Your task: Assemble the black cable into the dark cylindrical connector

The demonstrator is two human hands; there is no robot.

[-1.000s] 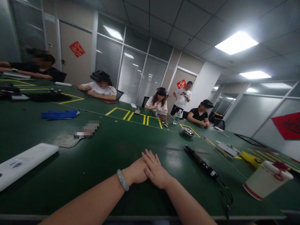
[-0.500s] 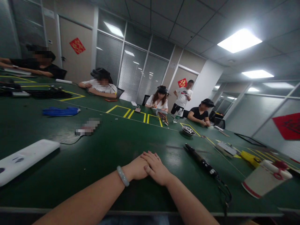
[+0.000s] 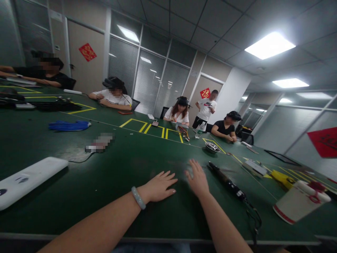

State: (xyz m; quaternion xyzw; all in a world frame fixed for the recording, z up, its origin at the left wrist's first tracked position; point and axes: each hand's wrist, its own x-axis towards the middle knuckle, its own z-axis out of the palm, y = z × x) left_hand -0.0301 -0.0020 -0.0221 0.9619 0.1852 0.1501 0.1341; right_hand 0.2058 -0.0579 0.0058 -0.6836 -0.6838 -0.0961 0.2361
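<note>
My left hand rests palm down on the green table, fingers spread, with a pale bangle round the wrist. To its right, my right hand is slightly blurred, fingers apart and holding nothing. Whether its palm touches the tabletop I cannot tell. A gap separates the two hands. Nearest to my right hand is a long black stick-like tool with a cord at its near end, lying just to the right.
A white oblong device and a blue glove lie left. Rightward are a metal bowl, a yellow object and a white cup-shaped container. A water bottle stands farther back. Several people sit across the table; one stands behind.
My right hand has come off the back of my left and moved right. My left hand stays in about the same place, its fingers now spread.
</note>
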